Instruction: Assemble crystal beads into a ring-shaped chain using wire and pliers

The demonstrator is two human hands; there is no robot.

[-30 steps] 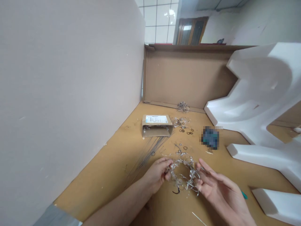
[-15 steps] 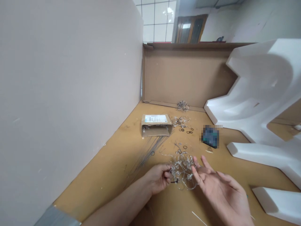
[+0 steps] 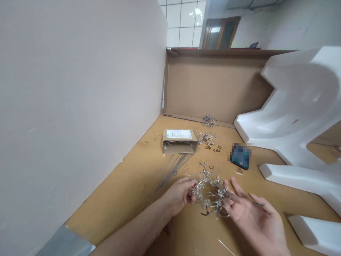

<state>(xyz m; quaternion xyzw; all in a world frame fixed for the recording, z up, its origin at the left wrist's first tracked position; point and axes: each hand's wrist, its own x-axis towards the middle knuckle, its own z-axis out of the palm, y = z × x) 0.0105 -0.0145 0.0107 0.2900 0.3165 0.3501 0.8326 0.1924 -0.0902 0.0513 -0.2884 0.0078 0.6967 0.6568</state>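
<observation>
A tangled ring of silvery wire loops and clear beads (image 3: 206,204) is stretched between my hands above the table. My left hand (image 3: 183,193) pinches its left side between thumb and bent fingers. My right hand (image 3: 253,217) lies palm up at the right side. Its fingers are spread and touch the outer loops, and its thumb stands apart. A short curved black piece (image 3: 204,213) hangs from the ring's lower edge. Behind the right hand, by its thumb, shows a bit of something green (image 3: 257,204), mostly hidden.
A small open cardboard box (image 3: 179,147) with a label lies beyond my hands. Right of it are similar beaded wire bundles (image 3: 207,138) and loose black rings (image 3: 217,150). Straight thin wires (image 3: 172,170), a blurred dark device (image 3: 240,156) and white foam blocks (image 3: 287,174) surround the work area.
The beaded wire ring has spread into a rounder shape with an open middle. My right hand has shifted slightly right. The whole view has moved a little.
</observation>
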